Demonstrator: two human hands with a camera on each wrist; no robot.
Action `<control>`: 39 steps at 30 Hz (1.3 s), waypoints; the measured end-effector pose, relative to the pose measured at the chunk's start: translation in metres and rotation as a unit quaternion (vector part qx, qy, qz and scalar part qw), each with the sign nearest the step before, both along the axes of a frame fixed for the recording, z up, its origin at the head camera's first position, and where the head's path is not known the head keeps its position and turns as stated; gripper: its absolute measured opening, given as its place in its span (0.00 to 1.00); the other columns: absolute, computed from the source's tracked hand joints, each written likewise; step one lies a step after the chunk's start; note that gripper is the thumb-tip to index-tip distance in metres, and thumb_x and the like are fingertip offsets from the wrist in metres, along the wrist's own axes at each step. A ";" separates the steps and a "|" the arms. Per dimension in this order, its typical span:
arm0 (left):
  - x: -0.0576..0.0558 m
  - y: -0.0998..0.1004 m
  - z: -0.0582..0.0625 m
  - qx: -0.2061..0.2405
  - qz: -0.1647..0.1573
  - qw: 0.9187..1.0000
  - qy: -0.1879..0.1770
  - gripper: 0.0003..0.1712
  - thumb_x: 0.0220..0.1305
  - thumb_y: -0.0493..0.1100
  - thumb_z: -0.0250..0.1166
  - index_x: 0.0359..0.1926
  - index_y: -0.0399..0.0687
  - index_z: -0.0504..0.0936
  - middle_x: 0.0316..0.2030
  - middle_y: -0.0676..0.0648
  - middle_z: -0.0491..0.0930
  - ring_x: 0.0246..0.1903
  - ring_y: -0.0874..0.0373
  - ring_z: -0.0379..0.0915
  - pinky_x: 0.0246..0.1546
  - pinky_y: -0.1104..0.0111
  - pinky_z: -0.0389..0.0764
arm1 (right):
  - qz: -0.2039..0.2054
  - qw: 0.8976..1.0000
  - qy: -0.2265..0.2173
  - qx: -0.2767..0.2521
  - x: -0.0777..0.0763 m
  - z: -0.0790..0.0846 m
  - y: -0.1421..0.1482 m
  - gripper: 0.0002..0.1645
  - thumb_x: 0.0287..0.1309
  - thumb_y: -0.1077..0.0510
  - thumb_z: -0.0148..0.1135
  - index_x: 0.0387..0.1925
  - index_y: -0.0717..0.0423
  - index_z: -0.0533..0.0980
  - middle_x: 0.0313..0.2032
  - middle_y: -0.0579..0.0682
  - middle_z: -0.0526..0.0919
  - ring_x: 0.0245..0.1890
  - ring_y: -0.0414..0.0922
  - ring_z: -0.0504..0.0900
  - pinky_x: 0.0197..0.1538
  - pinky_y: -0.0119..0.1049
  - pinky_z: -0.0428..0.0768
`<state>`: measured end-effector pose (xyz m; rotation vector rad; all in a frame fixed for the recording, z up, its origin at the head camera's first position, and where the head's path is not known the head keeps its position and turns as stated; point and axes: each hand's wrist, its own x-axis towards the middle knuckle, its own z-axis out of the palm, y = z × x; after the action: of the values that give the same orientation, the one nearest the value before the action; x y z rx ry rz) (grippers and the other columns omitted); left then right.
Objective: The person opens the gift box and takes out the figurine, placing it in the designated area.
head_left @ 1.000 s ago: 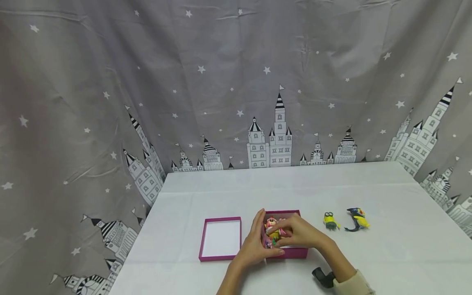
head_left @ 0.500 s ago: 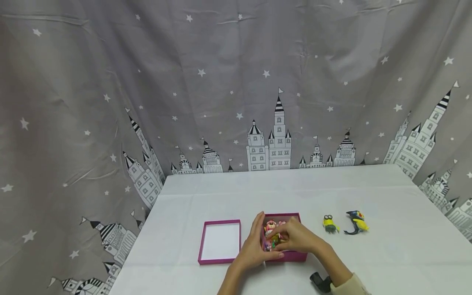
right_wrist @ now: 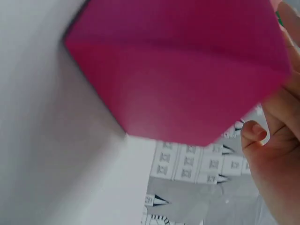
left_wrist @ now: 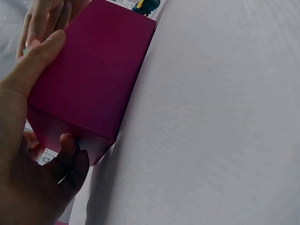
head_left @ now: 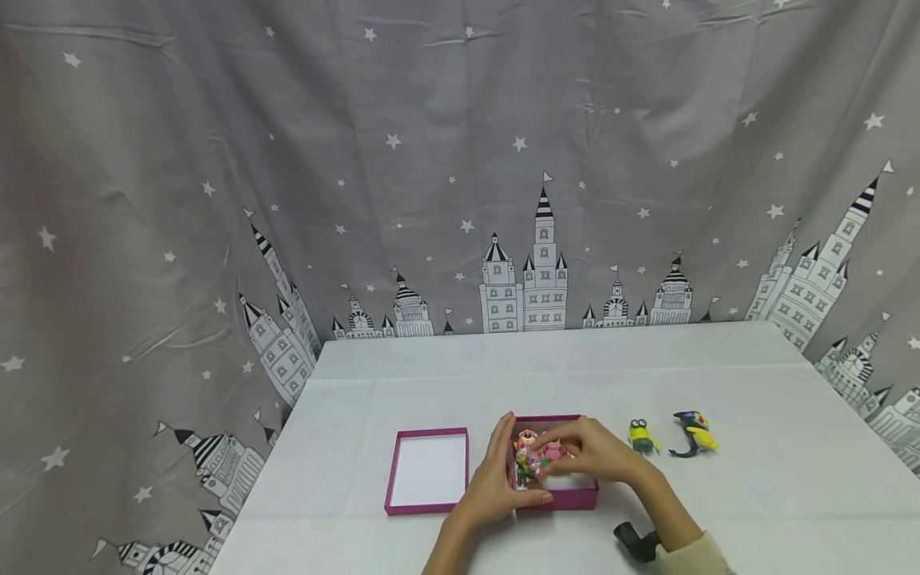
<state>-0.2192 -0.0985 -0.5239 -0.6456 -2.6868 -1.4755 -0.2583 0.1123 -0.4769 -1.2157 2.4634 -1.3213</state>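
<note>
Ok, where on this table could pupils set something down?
Free: the strip behind the box and lid, up to the curtain; the stretch right of the black-and-yellow toy. Crowded: the gap between lid and box, largely taken by the left hand, and inside the box, where toys cluster by the right hand.

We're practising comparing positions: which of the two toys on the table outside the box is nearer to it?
The yellow figure with the green lower body; the blue-and-yellow toy lies farther right from the box.

no readable text, no legible labels, brands, numbers or signs on anything
</note>
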 end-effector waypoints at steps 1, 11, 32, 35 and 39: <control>0.000 0.000 0.000 -0.001 0.002 1.000 -0.001 0.68 0.40 0.64 0.72 0.72 0.59 0.37 0.72 0.52 0.37 0.65 0.41 0.50 0.56 0.44 0.64 | -0.008 1.000 -0.005 -0.002 0.000 0.002 0.003 0.18 0.47 0.47 0.69 0.43 0.44 0.82 0.12 0.36 0.56 0.13 0.29 0.52 0.16 0.23 0.54; 0.000 0.000 0.002 0.004 0.010 1.000 -0.006 0.68 0.37 0.63 0.74 0.72 0.57 0.40 0.71 0.47 0.40 0.66 0.45 0.47 0.60 0.47 0.59 | -0.090 0.992 -0.063 -0.062 0.000 0.025 0.058 0.17 0.49 0.54 0.69 0.44 0.47 0.81 0.12 0.40 0.54 0.15 0.33 0.53 0.13 0.31 0.57; -0.002 0.000 -0.001 0.003 0.015 1.000 -0.007 0.69 0.37 0.64 0.73 0.72 0.59 0.39 0.71 0.47 0.40 0.66 0.44 0.48 0.60 0.47 0.59 | -0.322 0.944 -0.067 0.035 -0.005 0.003 0.258 0.22 0.58 0.52 0.61 0.53 0.55 0.76 0.15 0.40 0.57 0.18 0.41 0.60 0.20 0.36 0.59; -0.003 0.000 -0.002 0.002 0.014 1.000 -0.007 0.69 0.37 0.65 0.73 0.72 0.60 0.39 0.71 0.47 0.40 0.66 0.44 0.47 0.60 0.46 0.59 | -0.319 0.943 -0.076 0.047 -0.007 -0.011 0.269 0.21 0.57 0.52 0.62 0.51 0.54 0.78 0.15 0.39 0.58 0.18 0.39 0.60 0.20 0.36 0.59; -0.003 0.001 -0.002 0.003 0.012 1.000 -0.007 0.69 0.37 0.65 0.73 0.72 0.60 0.38 0.71 0.47 0.39 0.66 0.44 0.47 0.60 0.46 0.59 | -0.318 0.942 -0.084 0.074 -0.008 -0.027 0.277 0.23 0.57 0.51 0.62 0.51 0.59 0.77 0.15 0.39 0.60 0.20 0.36 0.61 0.22 0.32 0.61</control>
<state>-0.2222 -0.0980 -0.5263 -0.6033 -2.6886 -1.4880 -0.2665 0.3896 -0.5042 -0.2471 2.8676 -1.2413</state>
